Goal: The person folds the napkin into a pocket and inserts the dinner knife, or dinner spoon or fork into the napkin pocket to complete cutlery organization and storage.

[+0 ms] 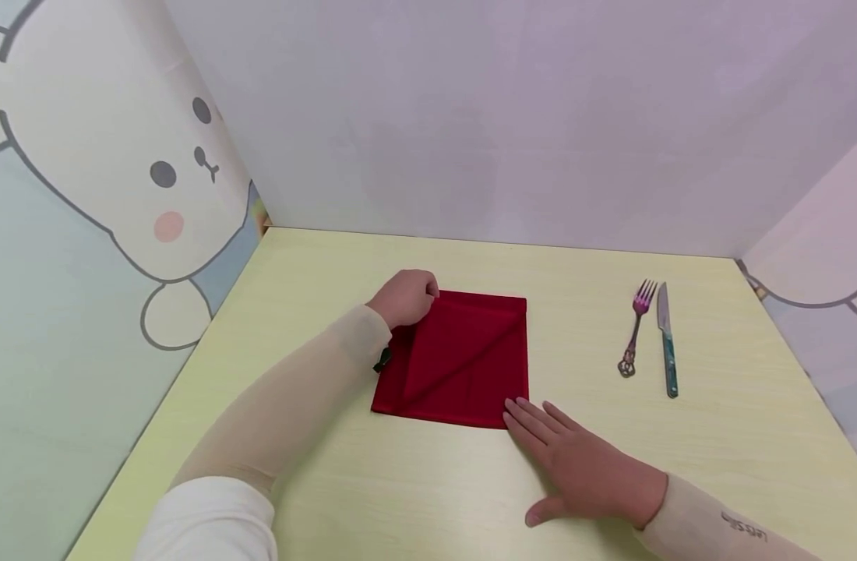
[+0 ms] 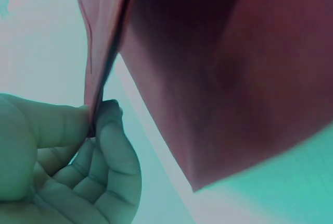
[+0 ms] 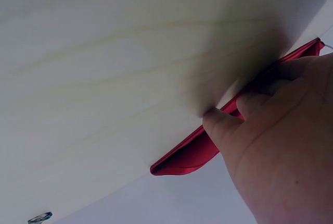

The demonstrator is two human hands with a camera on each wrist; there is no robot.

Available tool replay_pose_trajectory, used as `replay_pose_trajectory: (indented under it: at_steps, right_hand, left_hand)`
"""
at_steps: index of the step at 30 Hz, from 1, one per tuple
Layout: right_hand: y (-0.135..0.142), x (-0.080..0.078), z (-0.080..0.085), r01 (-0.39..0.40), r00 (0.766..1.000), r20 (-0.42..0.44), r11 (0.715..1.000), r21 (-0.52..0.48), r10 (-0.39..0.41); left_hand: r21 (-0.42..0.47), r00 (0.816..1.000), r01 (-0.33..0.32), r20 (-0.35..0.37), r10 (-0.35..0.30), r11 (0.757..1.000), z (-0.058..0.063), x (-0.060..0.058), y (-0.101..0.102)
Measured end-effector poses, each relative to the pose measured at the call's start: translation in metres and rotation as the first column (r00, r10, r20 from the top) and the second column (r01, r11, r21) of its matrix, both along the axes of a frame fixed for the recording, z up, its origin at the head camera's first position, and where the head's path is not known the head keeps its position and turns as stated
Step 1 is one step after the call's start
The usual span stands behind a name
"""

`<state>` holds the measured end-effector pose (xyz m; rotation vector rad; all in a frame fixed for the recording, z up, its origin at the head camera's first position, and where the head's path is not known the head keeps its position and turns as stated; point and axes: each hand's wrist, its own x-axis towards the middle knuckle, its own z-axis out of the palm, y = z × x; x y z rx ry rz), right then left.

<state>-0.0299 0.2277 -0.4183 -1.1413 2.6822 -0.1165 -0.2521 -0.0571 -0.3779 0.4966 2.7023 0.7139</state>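
A red cloth napkin (image 1: 495, 374), folded into a rough square, lies on the table with a diagonal fold line across it. At its far left part, my left hand (image 1: 406, 298) lifts a flap. The left wrist view shows the thumb and index finger of that left hand (image 2: 112, 161) pinching the flap's tip, apart from the lower cloth (image 2: 260, 104). My right hand (image 1: 583, 467) rests at the near right corner, fingers straight and thumb spread. In the right wrist view, the fingertips touch the napkin edge (image 3: 190, 153).
To the right of the napkin lie a fork (image 1: 640, 304) with an ornate handle and a knife (image 1: 670, 358) with a teal handle, side by side. The pale wooden table (image 1: 400, 491) meets a light curtain (image 1: 506, 140) at the back. Cartoon-printed cloth (image 1: 57, 312) hangs at the left.
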Motion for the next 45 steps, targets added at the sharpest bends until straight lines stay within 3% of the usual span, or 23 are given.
replay_pose_trajectory:
  at_steps: [13,31,45]
  right_hand:
    - [0.000,0.000,0.001,0.007,1.000,0.011,1.000,-0.005,-0.006]
    - [0.001,0.000,-0.001,0.007,1.000,0.012,1.000,-0.001,-0.007]
    - [0.001,0.000,-0.002,0.007,1.000,0.003,1.000,-0.001,-0.007]
  left_hand:
    - [0.054,0.997,-0.073,-0.022,0.075,0.996,-0.011,-0.017,-0.019]
    - [0.024,0.989,-0.143,-0.044,0.144,0.989,-0.043,-0.047,-0.031]
    - [-0.061,0.983,-0.183,-0.015,0.183,0.981,-0.035,-0.048,-0.028]
